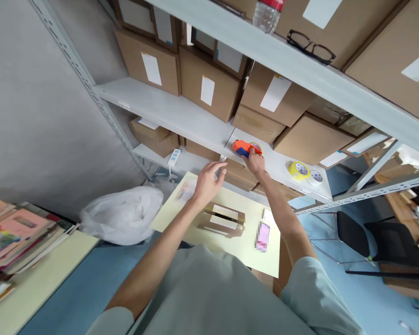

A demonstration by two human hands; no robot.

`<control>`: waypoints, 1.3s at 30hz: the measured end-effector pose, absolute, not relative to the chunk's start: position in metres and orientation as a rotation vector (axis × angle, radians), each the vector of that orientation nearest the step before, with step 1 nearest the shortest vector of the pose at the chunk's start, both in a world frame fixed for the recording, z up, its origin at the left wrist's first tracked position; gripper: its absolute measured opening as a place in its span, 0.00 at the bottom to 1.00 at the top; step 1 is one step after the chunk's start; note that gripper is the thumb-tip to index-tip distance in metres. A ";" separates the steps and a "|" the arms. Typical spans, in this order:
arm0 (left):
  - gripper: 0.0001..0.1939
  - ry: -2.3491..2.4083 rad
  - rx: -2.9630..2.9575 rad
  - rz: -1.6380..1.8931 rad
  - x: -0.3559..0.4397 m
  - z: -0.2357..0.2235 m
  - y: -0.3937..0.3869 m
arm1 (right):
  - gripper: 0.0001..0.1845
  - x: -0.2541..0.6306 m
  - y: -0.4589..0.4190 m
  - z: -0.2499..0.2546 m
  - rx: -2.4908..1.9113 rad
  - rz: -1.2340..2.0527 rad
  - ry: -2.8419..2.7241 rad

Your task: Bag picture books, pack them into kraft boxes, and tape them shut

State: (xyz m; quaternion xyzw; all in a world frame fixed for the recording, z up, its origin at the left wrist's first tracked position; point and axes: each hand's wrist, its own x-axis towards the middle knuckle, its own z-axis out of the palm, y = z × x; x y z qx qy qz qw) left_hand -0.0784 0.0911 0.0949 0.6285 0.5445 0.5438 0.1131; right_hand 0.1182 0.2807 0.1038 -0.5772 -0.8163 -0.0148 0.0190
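My right hand (256, 163) is closed round an orange and blue tape dispenser (241, 147) at the edge of the middle shelf (181, 114). Whether the dispenser rests on the shelf or is lifted off it, I cannot tell. My left hand (208, 180) hangs over the back of the cream table (246, 264), fingers apart and holding nothing. Below it on the table lies a small cardboard box (223, 218) with white labels and a dark gap along its top. To the box's right is a pink phone (263, 235).
Cardboard boxes (209, 90) line the shelves. Tape rolls (299, 170) sit to the right. Glasses (311, 46) and a bottle (268, 16) stand on the upper shelf. A power strip (174, 157), a plastic bag (122, 215) and books (17, 232) are leftward; chairs (352, 232) stand right.
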 end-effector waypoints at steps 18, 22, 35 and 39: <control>0.16 1.574 1.672 1.605 -0.084 0.071 -0.025 | 0.32 0.167 0.075 0.082 -1.088 0.304 -2.589; 0.17 1.587 1.631 1.562 -0.093 0.069 -0.029 | 0.32 0.166 0.070 0.088 -1.040 0.361 -2.625; 0.15 1.438 1.384 1.362 -0.117 0.062 -0.029 | 0.33 0.162 0.071 0.095 -0.976 0.534 -2.780; 0.17 1.389 1.253 1.321 -0.119 0.047 -0.028 | 0.35 0.159 0.070 0.095 -1.049 0.611 -2.822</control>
